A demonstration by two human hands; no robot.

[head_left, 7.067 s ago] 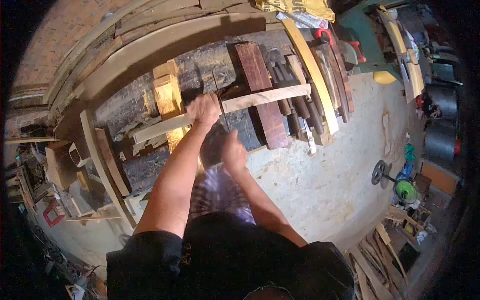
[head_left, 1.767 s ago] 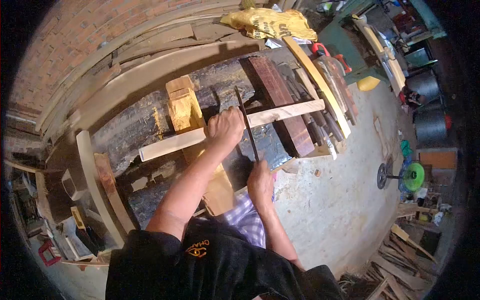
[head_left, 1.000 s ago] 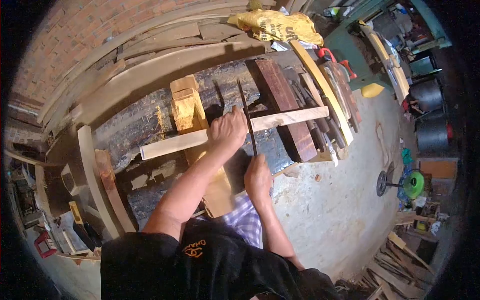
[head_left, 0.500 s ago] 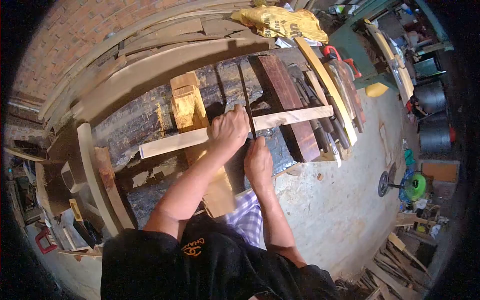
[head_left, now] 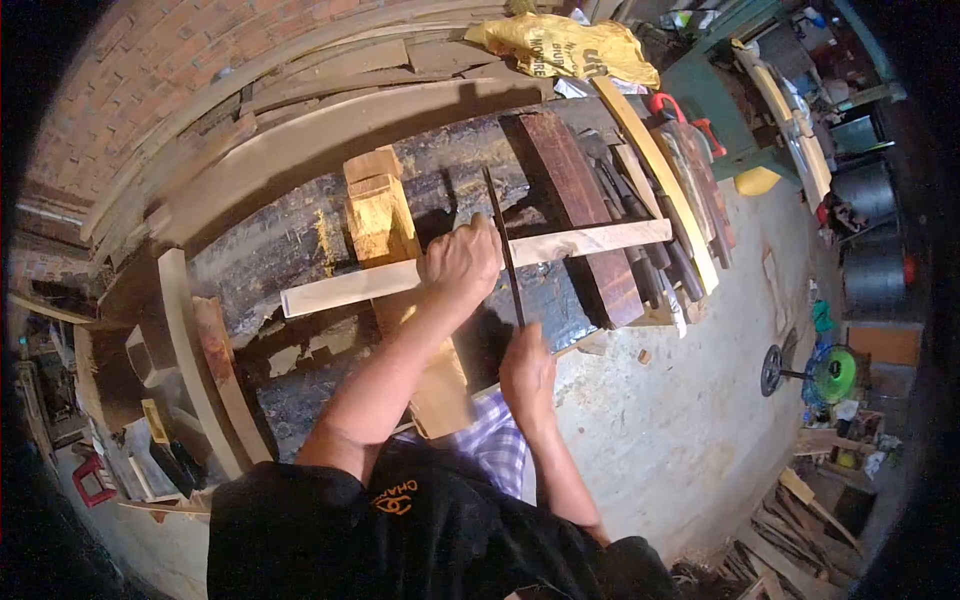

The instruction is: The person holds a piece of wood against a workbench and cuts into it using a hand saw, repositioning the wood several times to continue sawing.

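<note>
A long pale wooden strip (head_left: 610, 238) lies crosswise over a light wooden block (head_left: 378, 225) on the left and a dark reddish board (head_left: 572, 175) on the right. My left hand (head_left: 462, 262) is closed around the strip near its middle. Just right of that hand, a narrow dark saw (head_left: 514, 280), seen almost edge-on, crosses the strip. My right hand (head_left: 527, 372) is closed on the saw's near end, close to my body; its handle is hidden in the fingers. How deep the blade sits in the wood cannot be made out.
Beneath is a dark, rough workbench (head_left: 270, 235). Several dark-handled tools (head_left: 650, 265) and a yellow wooden strip (head_left: 655, 170) lie at its right. A yellow sack (head_left: 570, 48) rests at the back. On the floor to the right stands a green fan (head_left: 832, 375).
My right hand has pulled the saw back toward my body, and the blade's far tip has come nearer. My left hand keeps its place on the strip.
</note>
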